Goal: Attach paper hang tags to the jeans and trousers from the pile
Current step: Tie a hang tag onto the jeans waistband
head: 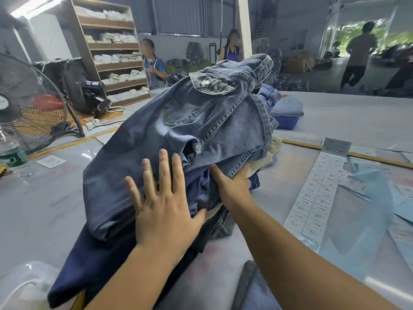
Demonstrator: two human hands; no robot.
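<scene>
here the left hand (165, 198) presses spread on the pile (190, 142) to steady it; the right hand (232, 182) digs under jeans (223, 113), its fingers hidden.

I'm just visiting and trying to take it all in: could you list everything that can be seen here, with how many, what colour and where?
pile of folded denim jeans and trousers: one pile, light blue to navy with some beige, centre of the table
white-covered work table: one, under everything
long white printed label strips: several, right of the pile
pale blue paper sheets: a few, far right
black wire-caged fans: two, left
clear plastic bottle with green label: one, left edge
wooden shelf unit of white bundles: one, back left
other people: three, in the background
left hand: flat on the pile, fingers spread
right hand: fingers tucked under the upper layers
</scene>
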